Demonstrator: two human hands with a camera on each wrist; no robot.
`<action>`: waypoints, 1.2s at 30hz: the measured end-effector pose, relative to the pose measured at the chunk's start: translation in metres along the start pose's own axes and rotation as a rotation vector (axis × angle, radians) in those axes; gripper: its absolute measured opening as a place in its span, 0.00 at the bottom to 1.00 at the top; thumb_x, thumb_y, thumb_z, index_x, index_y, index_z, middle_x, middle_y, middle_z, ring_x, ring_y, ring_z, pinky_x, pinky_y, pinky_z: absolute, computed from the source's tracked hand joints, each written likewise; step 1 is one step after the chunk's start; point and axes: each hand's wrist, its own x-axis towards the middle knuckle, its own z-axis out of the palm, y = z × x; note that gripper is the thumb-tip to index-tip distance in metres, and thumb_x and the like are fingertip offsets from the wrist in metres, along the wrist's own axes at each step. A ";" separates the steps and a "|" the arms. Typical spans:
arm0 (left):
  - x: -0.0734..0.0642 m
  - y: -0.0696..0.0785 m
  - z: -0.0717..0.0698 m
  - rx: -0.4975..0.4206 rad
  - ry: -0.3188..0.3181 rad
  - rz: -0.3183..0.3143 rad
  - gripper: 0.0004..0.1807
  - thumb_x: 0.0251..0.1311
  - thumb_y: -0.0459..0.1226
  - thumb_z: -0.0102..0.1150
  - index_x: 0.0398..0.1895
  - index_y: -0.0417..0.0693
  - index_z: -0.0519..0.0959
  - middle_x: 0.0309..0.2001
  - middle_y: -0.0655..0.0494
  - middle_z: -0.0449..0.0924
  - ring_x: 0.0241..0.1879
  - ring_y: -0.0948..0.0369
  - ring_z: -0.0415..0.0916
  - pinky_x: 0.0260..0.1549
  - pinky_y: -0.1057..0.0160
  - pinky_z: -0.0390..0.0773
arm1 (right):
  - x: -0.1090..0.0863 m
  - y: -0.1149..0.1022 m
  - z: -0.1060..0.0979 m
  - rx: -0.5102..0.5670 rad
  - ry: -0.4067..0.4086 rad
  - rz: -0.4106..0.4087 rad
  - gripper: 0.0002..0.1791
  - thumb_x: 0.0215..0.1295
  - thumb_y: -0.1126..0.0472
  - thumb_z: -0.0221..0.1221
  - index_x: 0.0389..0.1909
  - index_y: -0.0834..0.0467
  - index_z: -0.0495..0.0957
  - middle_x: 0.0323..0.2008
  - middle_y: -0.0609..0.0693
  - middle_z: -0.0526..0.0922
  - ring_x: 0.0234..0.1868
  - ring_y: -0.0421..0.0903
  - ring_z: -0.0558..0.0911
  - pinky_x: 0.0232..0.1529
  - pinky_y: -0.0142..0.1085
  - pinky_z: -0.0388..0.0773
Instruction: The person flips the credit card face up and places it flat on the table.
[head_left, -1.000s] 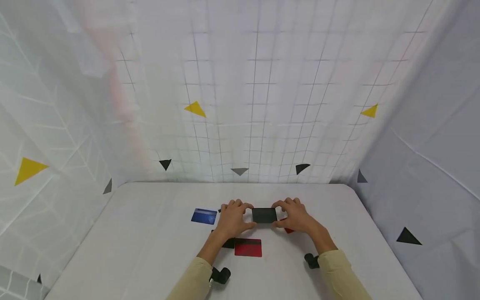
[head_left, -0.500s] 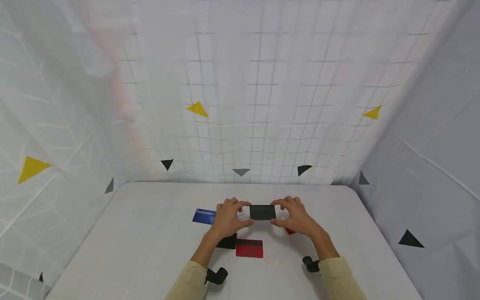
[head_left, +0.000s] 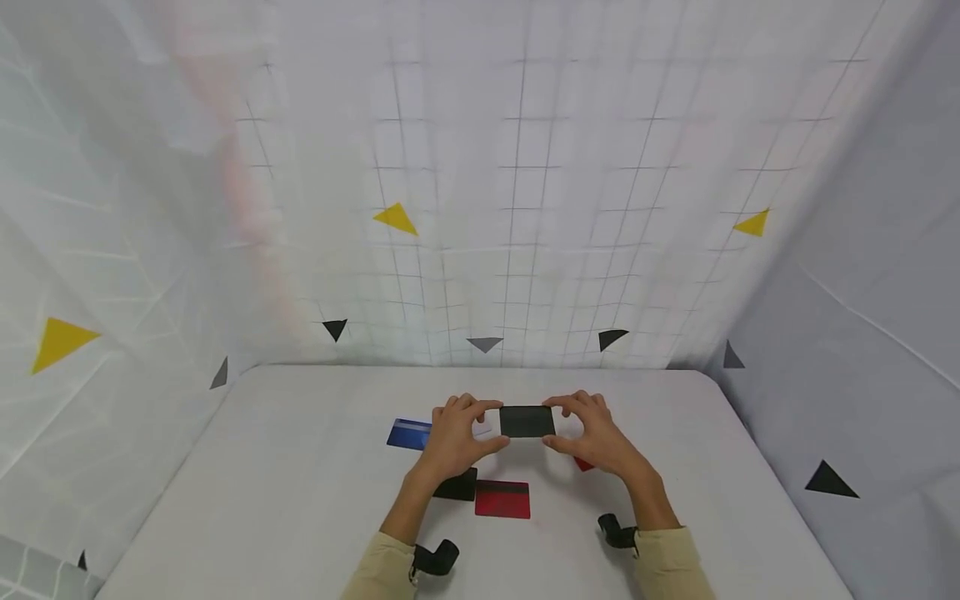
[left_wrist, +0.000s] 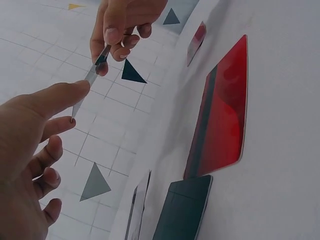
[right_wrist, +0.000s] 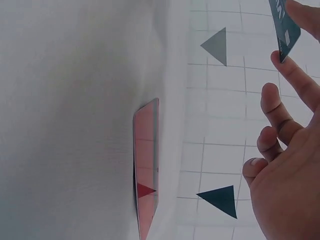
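A dark green-black card point(head_left: 527, 422) is held up above the table between both hands, its broad side toward the head camera. My left hand point(head_left: 455, 437) pinches its left edge between thumb and index finger. On the opposite edge, the thumb and index finger of my right hand point(head_left: 597, 435) grip it likewise. The left wrist view catches the card point(left_wrist: 90, 77) almost edge-on. White print and a chip show on the card's far face point(right_wrist: 286, 30) in the right wrist view.
Below the hands, a red card point(head_left: 502, 499) lies beside a black card point(head_left: 459, 485). A blue card point(head_left: 408, 434) is partly behind the left hand, with a whitish card point(head_left: 482, 428) near it. Another red card point(head_left: 583, 463) lies under the right hand. White sheeting surrounds the table point(head_left: 300, 483).
Both hands have raised the dark card slightly off the table and tilted it a little. A whitish card behind the left hand has come into sight. The cards on the table have stayed put.
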 end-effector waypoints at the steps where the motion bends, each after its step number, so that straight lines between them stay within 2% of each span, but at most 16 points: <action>1: 0.000 0.001 -0.001 -0.008 0.002 -0.001 0.31 0.55 0.58 0.70 0.63 0.66 0.79 0.38 0.54 0.76 0.42 0.63 0.66 0.44 0.53 0.63 | 0.000 0.000 0.000 0.001 0.006 -0.003 0.31 0.56 0.43 0.72 0.61 0.39 0.77 0.46 0.52 0.76 0.53 0.56 0.67 0.42 0.44 0.69; 8: -0.003 0.001 -0.006 -0.044 -0.009 -0.013 0.31 0.55 0.58 0.70 0.64 0.66 0.78 0.36 0.60 0.73 0.44 0.60 0.68 0.48 0.51 0.64 | -0.002 -0.004 0.002 0.025 0.039 -0.017 0.31 0.55 0.43 0.73 0.60 0.39 0.76 0.44 0.43 0.73 0.49 0.46 0.64 0.43 0.43 0.68; 13: -0.002 0.003 -0.010 -0.022 -0.007 -0.012 0.31 0.55 0.57 0.70 0.64 0.66 0.78 0.35 0.64 0.70 0.44 0.62 0.67 0.49 0.50 0.64 | -0.002 -0.008 0.002 0.059 0.051 -0.032 0.31 0.55 0.48 0.74 0.60 0.37 0.75 0.43 0.42 0.71 0.49 0.45 0.63 0.44 0.44 0.68; 16: -0.001 0.003 -0.011 -0.009 -0.009 -0.004 0.31 0.56 0.59 0.69 0.64 0.66 0.78 0.35 0.63 0.71 0.43 0.63 0.66 0.49 0.51 0.65 | -0.003 -0.010 0.001 0.073 0.057 -0.036 0.31 0.56 0.47 0.74 0.60 0.37 0.75 0.43 0.44 0.72 0.49 0.47 0.63 0.44 0.48 0.68; 21: -0.002 0.004 -0.010 -0.023 -0.032 -0.005 0.31 0.55 0.60 0.69 0.63 0.65 0.79 0.38 0.56 0.75 0.43 0.63 0.66 0.50 0.51 0.64 | -0.004 -0.013 -0.002 0.089 0.049 -0.041 0.31 0.56 0.43 0.73 0.61 0.38 0.75 0.43 0.42 0.71 0.49 0.45 0.62 0.47 0.53 0.70; 23: -0.003 0.004 -0.010 -0.037 -0.040 -0.002 0.31 0.54 0.59 0.70 0.62 0.65 0.79 0.38 0.55 0.76 0.43 0.62 0.66 0.50 0.51 0.63 | -0.005 -0.014 -0.003 0.092 0.051 -0.048 0.31 0.56 0.43 0.73 0.61 0.39 0.75 0.43 0.42 0.71 0.49 0.45 0.62 0.47 0.52 0.69; 29: -0.004 0.003 -0.007 -0.050 -0.080 0.011 0.31 0.53 0.60 0.71 0.60 0.64 0.81 0.36 0.62 0.74 0.44 0.58 0.70 0.50 0.51 0.63 | -0.005 -0.017 -0.003 0.109 0.040 -0.067 0.31 0.57 0.46 0.72 0.62 0.40 0.74 0.45 0.42 0.72 0.51 0.45 0.63 0.47 0.49 0.69; 34: -0.005 0.003 -0.002 -0.062 -0.095 0.020 0.30 0.53 0.58 0.72 0.60 0.63 0.81 0.39 0.54 0.78 0.45 0.56 0.70 0.50 0.50 0.62 | -0.007 -0.019 -0.001 0.147 0.021 -0.066 0.31 0.59 0.49 0.71 0.62 0.36 0.72 0.47 0.42 0.72 0.55 0.47 0.64 0.50 0.52 0.69; 36: -0.005 0.003 -0.001 -0.061 -0.092 0.026 0.30 0.53 0.57 0.72 0.60 0.63 0.81 0.39 0.54 0.77 0.44 0.58 0.69 0.50 0.50 0.63 | -0.008 -0.020 0.000 0.176 0.012 -0.062 0.31 0.59 0.49 0.71 0.63 0.36 0.72 0.48 0.43 0.71 0.56 0.51 0.64 0.45 0.50 0.74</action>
